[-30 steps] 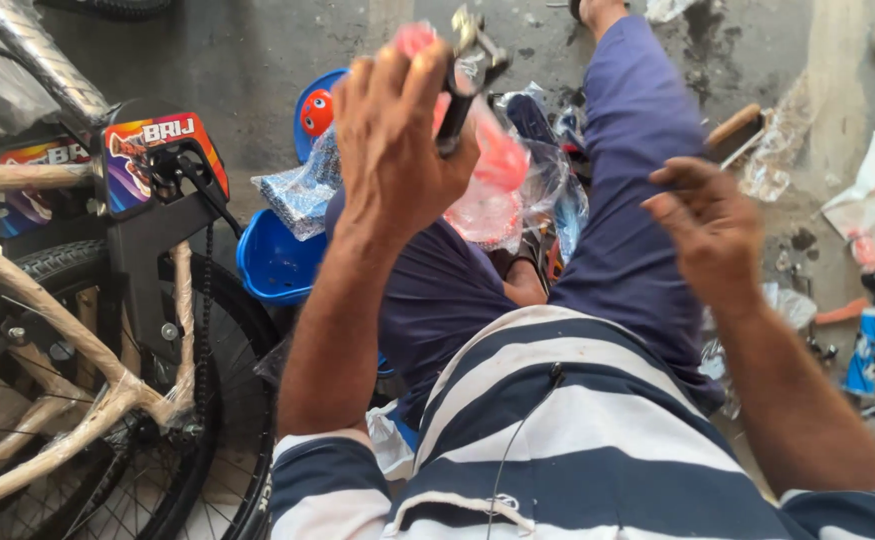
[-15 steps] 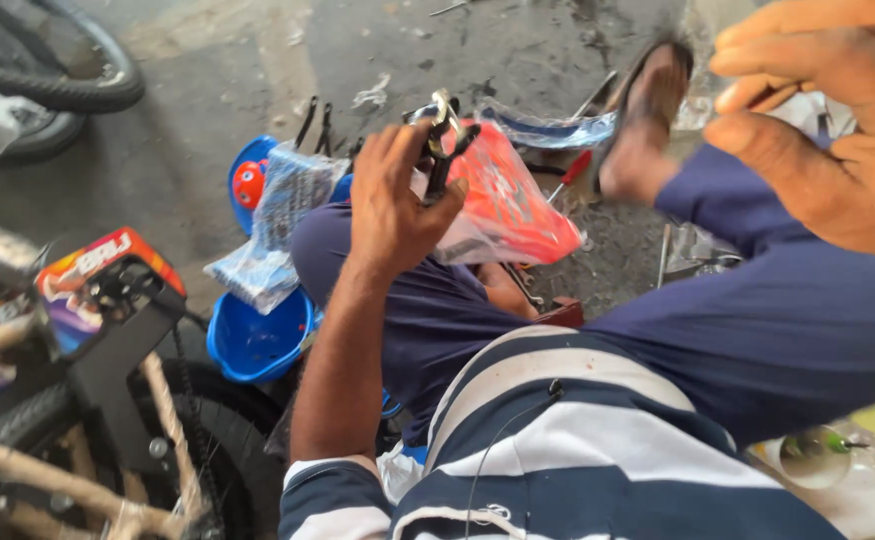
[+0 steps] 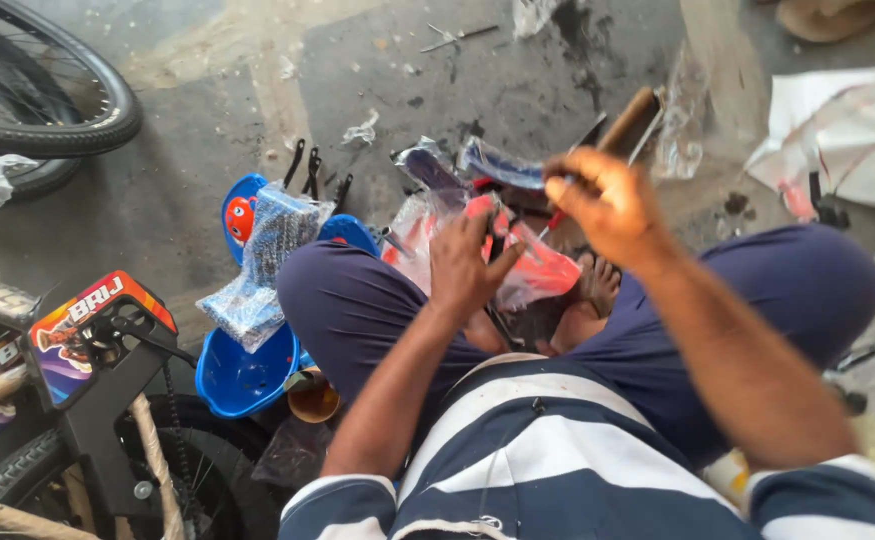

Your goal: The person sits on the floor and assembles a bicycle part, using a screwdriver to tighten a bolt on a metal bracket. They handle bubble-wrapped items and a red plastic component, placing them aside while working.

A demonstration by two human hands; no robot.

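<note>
I see both hands down low now, close over the lap. A second ago the left hand (image 3: 472, 265) is held up high with the red part in its clear bag (image 3: 537, 268), and the right hand (image 3: 607, 205) is off to the side, open and empty. Now the two hands are together on the same bundle.

The left hand's fingers are curled tight around the red part in its clear bag, with a dark metal piece poking out by the thumb. The bundle sits just above the bare feet (image 3: 587, 300), between the knees in dark blue trousers (image 3: 357, 300).

The right hand's fingers are bent and pinched near the top of the bag. I think they grip the plastic or something thin there, but the fingertips are turned away, so I cannot tell for sure what they hold.

To me this means the looking part is done and the hands are now working on the bag together.

Beside the left knee is a blue bowl (image 3: 242, 375), and a blue meshy packet (image 3: 262, 265) lies across it. A bike frame with a bright sticker (image 3: 97, 330) stands at the left, and a bike wheel (image 3: 57, 100) is at the top left. Small black tools (image 3: 307, 170) lie on the grey floor (image 3: 517, 80).
</note>
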